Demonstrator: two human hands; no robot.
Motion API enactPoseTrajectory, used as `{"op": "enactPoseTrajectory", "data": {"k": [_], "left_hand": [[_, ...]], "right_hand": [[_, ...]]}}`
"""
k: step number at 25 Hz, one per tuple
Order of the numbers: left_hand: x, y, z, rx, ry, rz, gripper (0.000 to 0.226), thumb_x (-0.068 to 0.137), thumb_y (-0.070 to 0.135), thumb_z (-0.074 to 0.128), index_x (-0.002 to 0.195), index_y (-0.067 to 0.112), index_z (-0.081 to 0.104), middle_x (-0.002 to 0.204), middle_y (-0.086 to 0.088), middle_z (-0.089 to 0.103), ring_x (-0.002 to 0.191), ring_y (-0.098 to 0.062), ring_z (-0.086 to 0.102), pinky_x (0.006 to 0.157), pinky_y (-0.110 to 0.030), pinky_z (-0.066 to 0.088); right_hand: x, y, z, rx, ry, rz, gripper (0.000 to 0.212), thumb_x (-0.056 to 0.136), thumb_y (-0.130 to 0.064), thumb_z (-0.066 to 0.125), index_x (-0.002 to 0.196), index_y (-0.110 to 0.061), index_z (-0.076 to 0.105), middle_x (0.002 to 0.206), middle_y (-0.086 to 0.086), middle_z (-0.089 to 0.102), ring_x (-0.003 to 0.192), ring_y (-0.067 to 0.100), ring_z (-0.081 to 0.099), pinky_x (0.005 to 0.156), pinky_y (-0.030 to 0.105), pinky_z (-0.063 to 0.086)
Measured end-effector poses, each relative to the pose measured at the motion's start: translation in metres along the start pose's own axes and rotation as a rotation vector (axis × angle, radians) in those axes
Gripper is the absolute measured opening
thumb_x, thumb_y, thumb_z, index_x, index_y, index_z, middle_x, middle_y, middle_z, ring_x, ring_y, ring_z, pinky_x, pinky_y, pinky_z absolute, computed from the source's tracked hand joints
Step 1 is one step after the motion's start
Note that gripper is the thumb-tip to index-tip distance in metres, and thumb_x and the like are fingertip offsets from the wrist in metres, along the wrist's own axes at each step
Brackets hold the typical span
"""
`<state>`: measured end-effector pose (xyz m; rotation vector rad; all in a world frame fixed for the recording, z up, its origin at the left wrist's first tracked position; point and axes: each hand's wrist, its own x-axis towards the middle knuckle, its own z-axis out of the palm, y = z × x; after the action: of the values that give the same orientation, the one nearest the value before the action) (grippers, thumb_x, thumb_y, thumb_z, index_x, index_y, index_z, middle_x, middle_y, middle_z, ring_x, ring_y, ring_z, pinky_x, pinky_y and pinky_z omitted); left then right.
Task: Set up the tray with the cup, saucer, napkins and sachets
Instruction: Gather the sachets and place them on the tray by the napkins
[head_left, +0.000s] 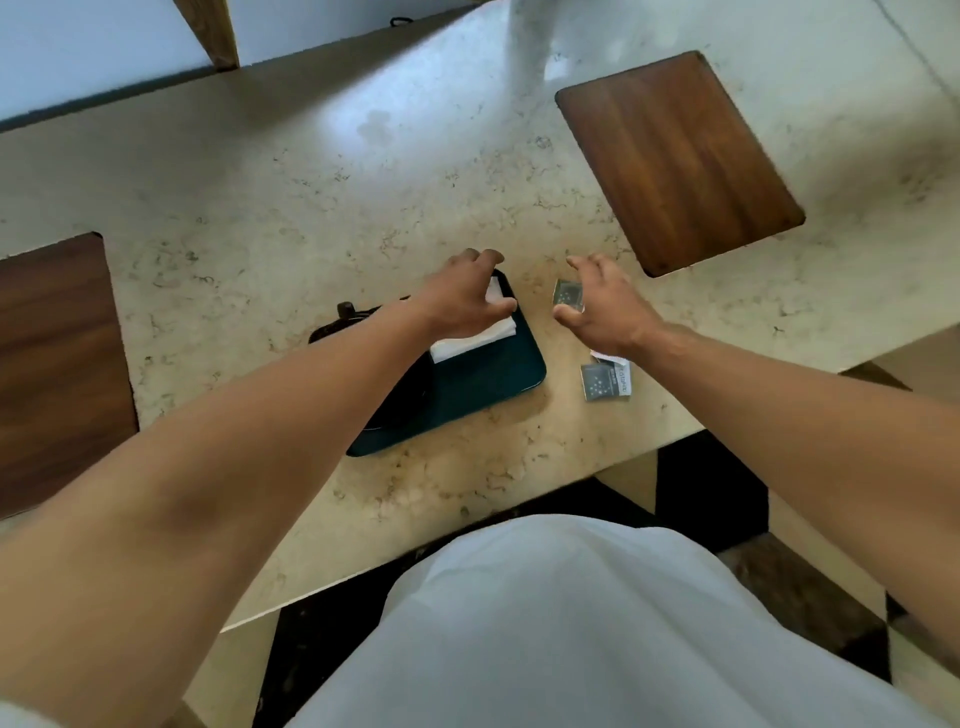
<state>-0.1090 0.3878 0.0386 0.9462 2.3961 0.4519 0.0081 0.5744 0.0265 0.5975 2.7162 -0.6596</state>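
Note:
A dark teal tray (488, 379) lies on the marble counter in front of me. A stack of white napkins (467, 340) sits on its far right part. My left hand (462, 296) is on the napkins, fingers curled over their far edge and thumb against their side. My left forearm hides most of a dark cup (347, 314), which shows at the tray's far left. A dark sachet (569, 295) lies on the counter right of the tray. My right hand (602, 306) hovers over it, fingers and thumb spread around it. More sachets (605, 380) lie nearer me.
The marble counter (311, 197) has a wooden inset board (675, 161) at the far right and another (57, 364) at the left. The counter's near edge runs diagonally in front of my white apron (571, 623). A dark floor shows below.

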Motion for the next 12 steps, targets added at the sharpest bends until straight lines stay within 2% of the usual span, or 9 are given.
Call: {"op": "enactPoseTrajectory", "data": {"k": [5,9,12], "left_hand": [[0.010,0.042,0.033,0.067,-0.085,0.110,0.068,0.094,0.043,0.064,0.150,0.015,0.039,0.149,-0.014,0.048,0.131,-0.030,0.051,0.109,-0.040,0.042],[0.017,0.061,0.049,0.060,-0.109,0.064,0.064,0.094,0.038,0.064,0.148,0.013,0.041,0.145,-0.015,0.050,0.129,-0.030,0.051,0.105,-0.037,0.043],[0.020,0.071,0.051,0.043,-0.066,-0.014,0.061,0.095,0.033,0.065,0.148,0.012,0.044,0.145,-0.013,0.051,0.132,-0.029,0.049,0.108,-0.036,0.041]], "right_hand": [[-0.040,0.054,0.005,0.019,0.040,0.126,0.068,0.090,-0.032,0.065,0.149,-0.012,0.039,0.149,0.018,0.037,0.137,0.036,0.036,0.114,0.045,0.034],[-0.037,0.081,0.007,0.038,0.022,0.110,0.062,0.089,-0.028,0.065,0.146,-0.012,0.045,0.144,0.016,0.041,0.132,0.033,0.040,0.110,0.043,0.038],[-0.015,0.087,0.003,0.027,0.018,0.042,0.055,0.091,-0.027,0.061,0.142,-0.010,0.049,0.142,0.015,0.043,0.130,0.032,0.041,0.109,0.042,0.040]]}}
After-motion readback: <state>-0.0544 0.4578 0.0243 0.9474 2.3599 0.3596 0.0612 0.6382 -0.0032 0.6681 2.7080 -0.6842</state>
